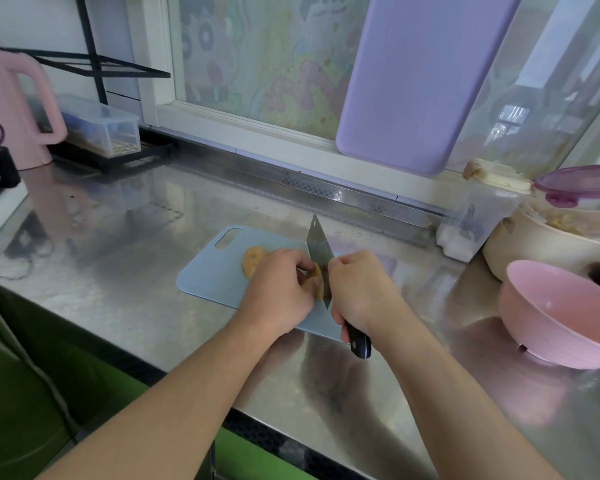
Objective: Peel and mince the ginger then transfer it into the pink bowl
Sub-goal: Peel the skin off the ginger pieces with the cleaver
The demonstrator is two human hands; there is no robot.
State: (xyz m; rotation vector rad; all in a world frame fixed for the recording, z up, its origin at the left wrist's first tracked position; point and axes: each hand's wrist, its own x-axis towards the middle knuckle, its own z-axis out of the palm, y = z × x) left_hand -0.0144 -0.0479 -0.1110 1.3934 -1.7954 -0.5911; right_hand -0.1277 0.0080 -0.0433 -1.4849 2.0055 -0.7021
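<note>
Head view, steel counter (125,258). Blue board (208,275) lies at centre, its hang-hole at 11 o'clock.

Left hand (278,289): fingers curled down over the ginger (253,259), pinning it to the board. One lobe of ginger shows at 10 o'clock of the hand; a second bit shows at 3 o'clock of the fingertips, touching the blade. Skin looks tan and mostly intact, so I judge peeling is barely begun or in hand; no mince is visible.

Right hand (357,289): closed firmly around the knife (321,258) where blade meets the dark handle, whose butt sticks out at 6 o'clock of the hand. The blade stands on edge, tip toward 12 o'clock, flat side against the ginger. The choked-up hold probably gives fine control for shaving skin rather than chopping.

Bowl (561,317): pink, at 3 o'clock of the board, well apart, and nothing is visible in the part of its inside that shows. Its place on the knife side suits a later scrape-off from the board.

Risk: the left fingertips sit just beside the edge; curling them keeps the nails behind the knuckles.

Lilac board (426,77) leans on the window at 12 o'clock; kettle (14,105) at 10 o'clock.
</note>
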